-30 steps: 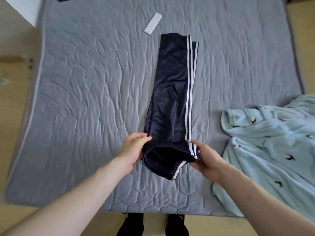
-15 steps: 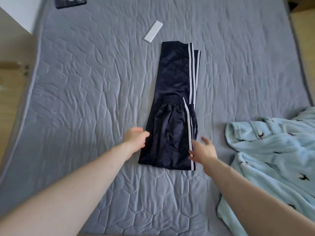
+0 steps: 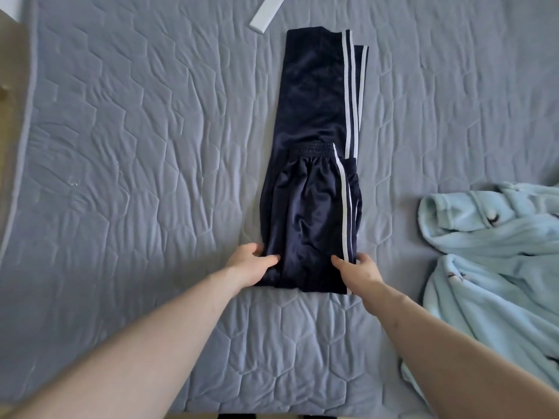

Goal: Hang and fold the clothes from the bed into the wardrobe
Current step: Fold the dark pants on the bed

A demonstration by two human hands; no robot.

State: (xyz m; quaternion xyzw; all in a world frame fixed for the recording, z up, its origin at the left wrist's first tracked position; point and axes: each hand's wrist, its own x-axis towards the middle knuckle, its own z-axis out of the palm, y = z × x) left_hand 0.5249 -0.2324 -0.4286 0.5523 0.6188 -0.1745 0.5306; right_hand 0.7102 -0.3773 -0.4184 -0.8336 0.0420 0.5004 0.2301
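Two hands, left hand (image 3: 248, 265) and right hand (image 3: 361, 270), pinch the trousers (image 3: 314, 164) by their near side edges; bare bed (image 3: 136, 146) lies leftward, one robe (image 3: 490, 261) rightward.

- Navy track pants (image 3: 314, 164) with white side stripes lie on the grey quilted bed (image 3: 136, 146), waistband end folded up over the legs.
- The left hand (image 3: 252, 263) grips the near left corner of the fold; the right hand (image 3: 360, 270) grips the near right corner, thumb on top.
- A pale blue fleece garment (image 3: 490, 252) lies to the right.
- A white strip (image 3: 267, 13) lies beyond the pants.
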